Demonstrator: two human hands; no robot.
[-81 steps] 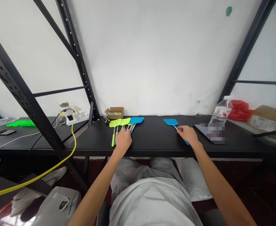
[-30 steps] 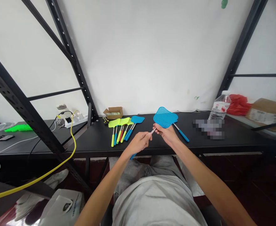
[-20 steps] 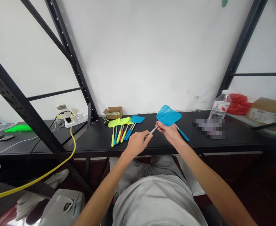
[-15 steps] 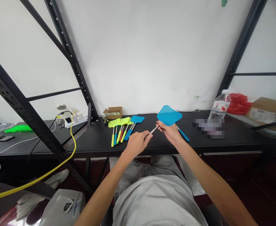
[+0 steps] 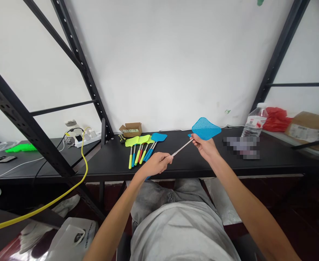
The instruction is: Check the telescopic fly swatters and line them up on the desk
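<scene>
A blue fly swatter (image 5: 206, 127) with a thin metal rod is held at a slant between my two hands over the table's front part. My left hand (image 5: 157, 164) is closed around its handle end, and a bit of blue shows below the fingers. The fingers of my right hand (image 5: 205, 145) pinch the rod just under the mesh head. More of the metal rod shows between the hands. Behind the right hand a small blue edge peeks out; the rest of that thing is hidden. To the left lie several fly swatters (image 5: 139, 140) with yellow-green and blue heads.
The black table (image 5: 105, 165) stands against a white wall. An open cardboard box (image 5: 131, 129) sits behind the swatters. At right are a water bottle (image 5: 254, 121), a red plastic bag (image 5: 275, 119) and a larger carton (image 5: 310, 127). A yellow cable (image 5: 86, 159) hangs at left.
My hands have moved apart, the right one up and rightward with the swatter's head, the left one slightly down and leftward. A longer stretch of rod shows between them.
</scene>
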